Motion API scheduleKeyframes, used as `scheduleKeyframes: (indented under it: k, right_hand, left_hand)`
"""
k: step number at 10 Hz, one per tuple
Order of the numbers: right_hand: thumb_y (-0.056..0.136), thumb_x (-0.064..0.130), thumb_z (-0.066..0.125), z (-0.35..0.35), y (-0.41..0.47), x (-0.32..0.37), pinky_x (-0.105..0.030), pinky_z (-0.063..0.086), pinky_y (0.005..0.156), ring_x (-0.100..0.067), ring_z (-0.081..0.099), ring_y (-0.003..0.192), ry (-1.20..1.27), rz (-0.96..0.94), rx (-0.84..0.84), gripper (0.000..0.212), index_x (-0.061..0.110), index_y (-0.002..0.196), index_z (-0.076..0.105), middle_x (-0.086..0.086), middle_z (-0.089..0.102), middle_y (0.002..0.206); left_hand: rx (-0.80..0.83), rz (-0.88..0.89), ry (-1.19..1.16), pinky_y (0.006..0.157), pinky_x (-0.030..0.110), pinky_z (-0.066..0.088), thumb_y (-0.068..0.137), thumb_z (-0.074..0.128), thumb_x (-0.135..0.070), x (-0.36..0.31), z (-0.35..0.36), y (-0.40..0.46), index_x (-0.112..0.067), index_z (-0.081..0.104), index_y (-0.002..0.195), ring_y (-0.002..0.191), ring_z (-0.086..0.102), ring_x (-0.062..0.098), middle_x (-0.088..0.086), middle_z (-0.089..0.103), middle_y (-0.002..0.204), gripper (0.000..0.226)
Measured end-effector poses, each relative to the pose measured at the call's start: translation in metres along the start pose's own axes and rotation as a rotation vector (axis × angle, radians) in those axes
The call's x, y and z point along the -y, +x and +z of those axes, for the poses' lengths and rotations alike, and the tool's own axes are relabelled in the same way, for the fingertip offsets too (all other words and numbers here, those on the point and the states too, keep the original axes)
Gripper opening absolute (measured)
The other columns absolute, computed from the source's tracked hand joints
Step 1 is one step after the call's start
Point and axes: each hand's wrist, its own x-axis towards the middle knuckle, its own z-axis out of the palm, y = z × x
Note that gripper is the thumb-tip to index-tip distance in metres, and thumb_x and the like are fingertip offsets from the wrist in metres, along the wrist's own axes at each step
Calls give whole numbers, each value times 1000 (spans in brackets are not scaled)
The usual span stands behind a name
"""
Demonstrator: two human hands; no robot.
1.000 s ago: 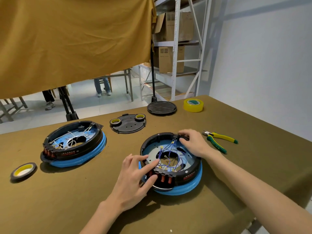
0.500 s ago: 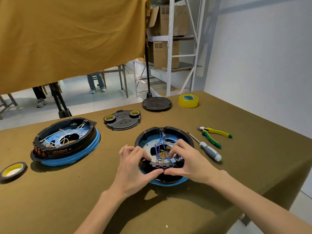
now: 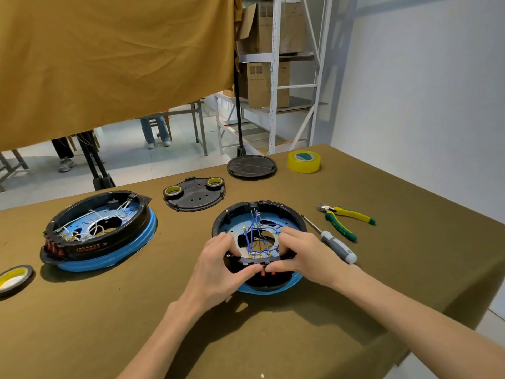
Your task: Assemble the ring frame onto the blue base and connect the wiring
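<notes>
The table (image 3: 382,269), covered in olive cloth, is cut off at the left and lower edges of the view; at its 9 o'clock edge a dark tape roll (image 3: 15,279) is partly cropped. A second unit (image 3: 98,231), black ring on blue tray with white wires, is placed at 10 o'clock from the centre. The blue base (image 3: 269,288) is found near the middle of the table; most of its rim is hidden by the hands, and only the near lip is plainly seen. The black ring frame (image 3: 259,207) is seated on it, with blue wiring (image 3: 255,236) looped inside; the terminal ends are too small to be made out. A black plate (image 3: 194,194) carrying two small tape rolls is set at 11 o'clock of the base, a black round lid (image 3: 252,166) at 12 o'clock, a yellow tape roll (image 3: 304,161) at 1 o'clock. Pliers (image 3: 345,218) and a screwdriver (image 3: 334,246) are laid at 3 o'clock, the screwdriver just beside the right wrist. The left hand (image 3: 218,266) and right hand (image 3: 306,258) are curled around the frame's near edge, fingers over the top, thumbs pressed against its front face, thumb tips nearly meeting.
</notes>
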Motion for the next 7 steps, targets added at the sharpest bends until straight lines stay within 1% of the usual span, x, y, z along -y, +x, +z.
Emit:
scheduleKeyframes:
  k: [1, 2, 3, 4, 5, 6, 7]
  right_hand:
    - [86, 45, 79, 5, -3, -2, -21, 30, 57, -11, 34, 67, -7, 1, -40, 45, 24, 79, 39, 9, 40, 80]
    - [83, 54, 78, 3, -2, -7, -21, 31, 57, -9, 37, 68, -5, 3, -12, 47, 32, 82, 37, 17, 38, 83]
    - [82, 53, 80, 2, 7, -13, -23, 30, 58, -10, 37, 68, 22, 22, -13, 49, 35, 79, 35, 17, 38, 80]
    - [81, 57, 80, 0, 15, -18, -26, 31, 58, -11, 38, 69, 48, 43, -13, 49, 40, 76, 33, 14, 41, 78]
    - [80, 65, 75, 1, 18, -21, -25, 32, 58, -12, 40, 70, 46, 49, 3, 48, 41, 76, 35, 15, 43, 80]
    - [82, 66, 73, 1, 17, -19, -27, 34, 59, -13, 40, 71, 36, 50, 7, 46, 40, 77, 35, 15, 42, 83]
    - [86, 54, 74, -1, 12, -16, -25, 41, 68, -11, 47, 79, 96, 92, -31, 34, 30, 81, 50, 16, 44, 90]
  left_hand:
    - [-15, -11, -4, 73, 15, 39, 78, 77, -64, 2, 1, 0, -31, 48, 81, 83, 52, 7, -21, 51, 86, 45]
    - [-17, -18, -5, 73, 18, 42, 76, 75, -68, 5, 2, 1, -30, 50, 84, 87, 53, 7, -21, 53, 87, 47]
    - [10, -48, 33, 76, 20, 44, 77, 71, -70, 11, 5, 4, -31, 52, 88, 94, 52, 5, -20, 54, 92, 45]
    - [51, -43, 110, 79, 22, 43, 82, 67, -67, 13, 7, 9, -30, 56, 90, 98, 48, 3, -18, 54, 93, 39]
    - [33, 25, 179, 88, 19, 37, 88, 61, -67, 15, 10, 9, -26, 63, 88, 95, 46, 4, -17, 57, 89, 42]
    - [-6, 44, 169, 100, 14, 30, 90, 58, -67, 15, 11, 9, -24, 64, 88, 94, 46, 2, -16, 57, 88, 44]
    - [-33, 47, 130, 112, 16, 24, 92, 56, -66, 14, 13, 6, -25, 63, 89, 94, 49, 3, -17, 56, 88, 42]
